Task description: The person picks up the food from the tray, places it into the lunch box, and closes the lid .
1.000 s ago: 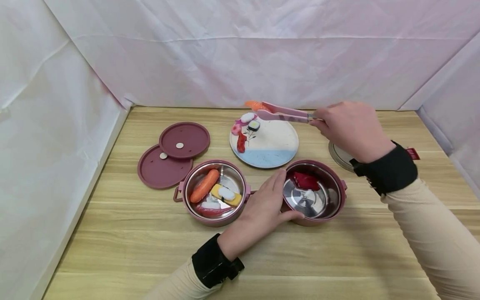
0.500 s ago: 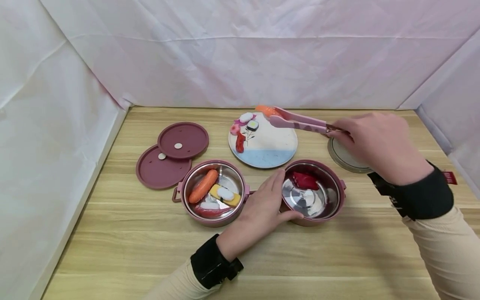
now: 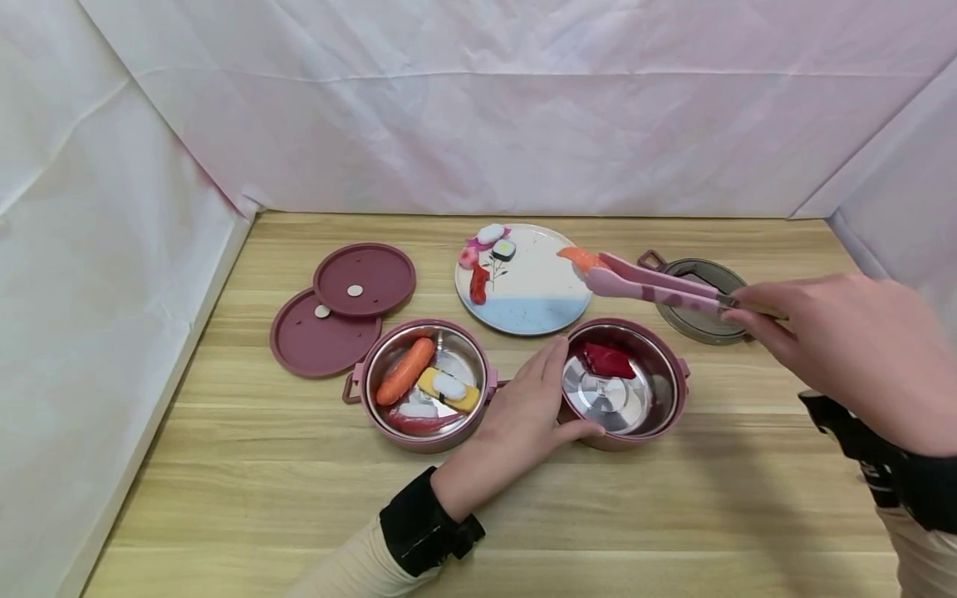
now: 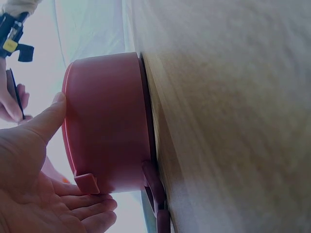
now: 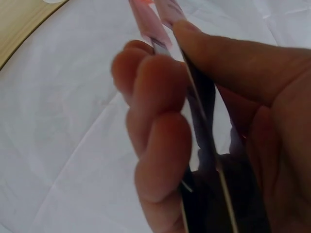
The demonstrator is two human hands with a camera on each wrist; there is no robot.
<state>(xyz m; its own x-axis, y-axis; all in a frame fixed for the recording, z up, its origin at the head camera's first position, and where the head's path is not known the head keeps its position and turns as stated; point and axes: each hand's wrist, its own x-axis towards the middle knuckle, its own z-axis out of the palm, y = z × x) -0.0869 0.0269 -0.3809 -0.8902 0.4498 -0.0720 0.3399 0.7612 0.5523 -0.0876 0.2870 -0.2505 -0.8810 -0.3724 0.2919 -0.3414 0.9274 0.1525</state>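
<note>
My right hand (image 3: 755, 311) grips pink tongs (image 3: 650, 286), which pinch an orange salmon sushi piece (image 3: 578, 257) over the right edge of the white and blue plate (image 3: 523, 307). In the right wrist view my right hand's fingers (image 5: 155, 102) and thumb squeeze the tongs' handles (image 5: 163, 22). My left hand (image 3: 538, 407) rests with straight fingers against the left side of the right pink steel bowl (image 3: 673, 399), thumb along its front. That bowl holds a red piece (image 3: 609, 359). The left wrist view shows the bowl's pink wall (image 4: 107, 121) beside my left hand (image 4: 39, 170).
A second pink bowl (image 3: 374, 349) on the left holds a sausage (image 3: 406, 370), an egg sushi and other pieces. Two maroon lids (image 3: 362, 278) lie at the left. A grey lid (image 3: 699, 320) lies at the right. Small food pieces (image 3: 486, 249) sit on the plate's far left. White cloth walls surround the table.
My right hand has drawn back right and toward me, carrying the salmon piece in the tongs from the plate's far edge to its right edge. The left hand has stayed put.
</note>
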